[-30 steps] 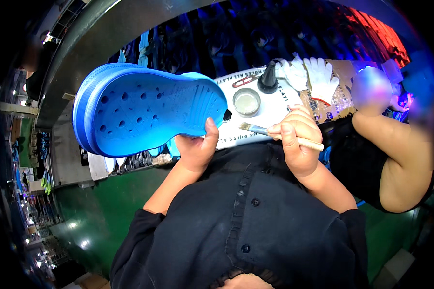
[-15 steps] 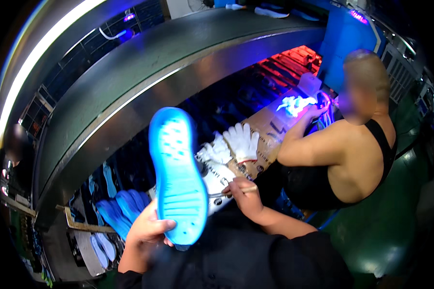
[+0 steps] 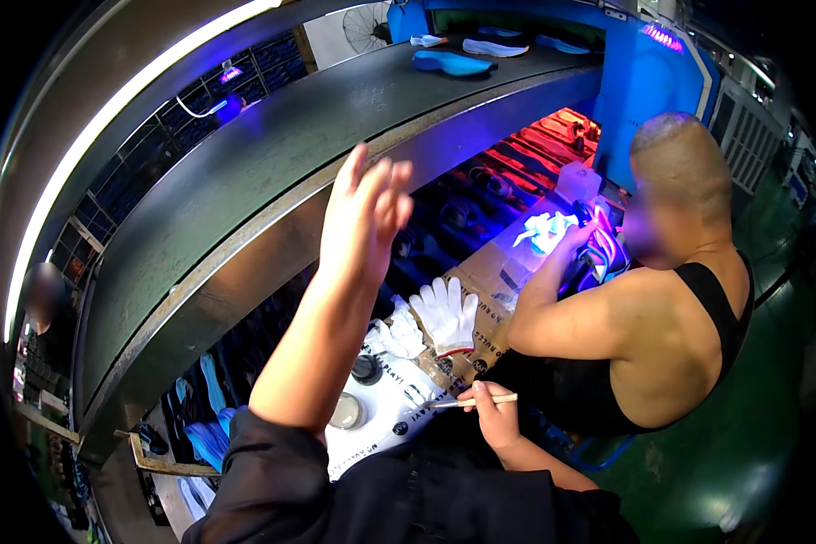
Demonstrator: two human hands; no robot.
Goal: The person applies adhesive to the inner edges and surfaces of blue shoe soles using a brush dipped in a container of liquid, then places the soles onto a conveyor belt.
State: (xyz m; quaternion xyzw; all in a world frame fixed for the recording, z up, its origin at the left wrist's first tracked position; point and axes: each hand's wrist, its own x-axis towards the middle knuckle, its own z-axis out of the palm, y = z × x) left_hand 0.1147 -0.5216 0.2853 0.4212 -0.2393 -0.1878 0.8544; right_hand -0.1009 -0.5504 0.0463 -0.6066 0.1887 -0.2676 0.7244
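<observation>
My left hand point(image 3: 364, 213) is raised high with its fingers spread and nothing in it, in front of the edge of the grey upper conveyor belt point(image 3: 245, 181). My right hand point(image 3: 491, 417) stays low and grips a thin wooden-handled brush point(image 3: 476, 400), whose tip points left over a white work board point(image 3: 399, 408). On that board sit a round pot point(image 3: 346, 411) and a black knob-like lid point(image 3: 365, 367). A pair of white gloves point(image 3: 444, 313) lies just beyond the board.
A co-worker in a black top point(image 3: 671, 308) sits close on my right, handling white pieces under blue-violet light point(image 3: 546, 228). Blue soles point(image 3: 453, 62) lie far along the upper belt. More blue shoes point(image 3: 210, 426) rest on the lower level at the left.
The blue clog that my left hand held up is out of that hand, which is now open and raised higher. My right hand still holds the brush near the board.
</observation>
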